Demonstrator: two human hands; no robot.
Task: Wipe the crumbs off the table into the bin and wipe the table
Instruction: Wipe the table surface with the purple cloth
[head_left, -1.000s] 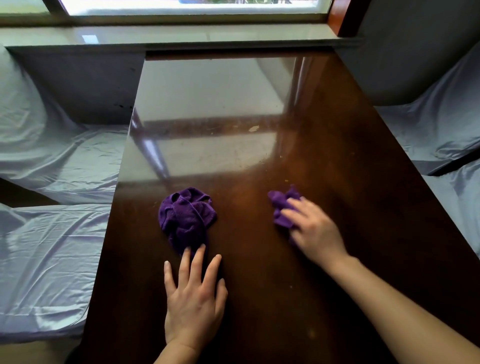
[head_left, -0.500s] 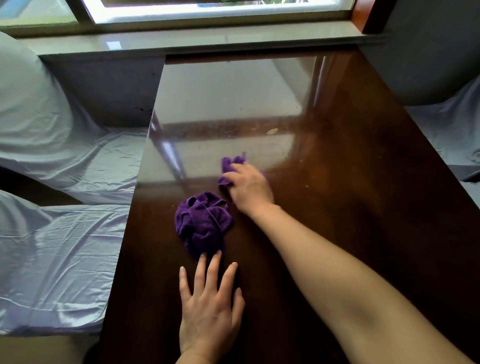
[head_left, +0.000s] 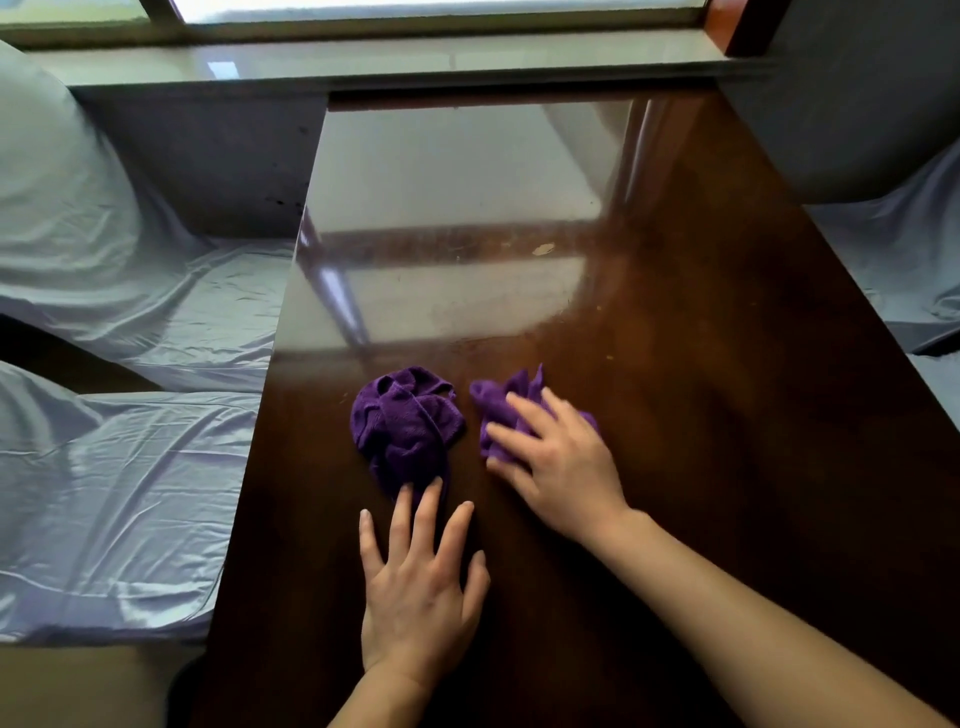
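Crumbs (head_left: 543, 249) scattered mid desk (head_left: 727, 415), far side. R hand (head_left: 558, 460) pressing purple cloth (head_left: 501, 402) flat on desk, fingers spread over it. L hand (head_left: 421, 582) flat, released, fingertips touching 2nd balled purple cloth (head_left: 405, 423).

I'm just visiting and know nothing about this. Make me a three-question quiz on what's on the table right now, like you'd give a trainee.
1. True or false: the right hand presses a purple cloth onto the table.
2. What is the left hand doing? A) lifting the bunched cloth B) lying flat, fingertips at that cloth's near edge C) holding a bin
3. Fill in: a pale crumb lies ___ the cloths, toward the window.

Key: 1 true; 2 B; 3 beyond
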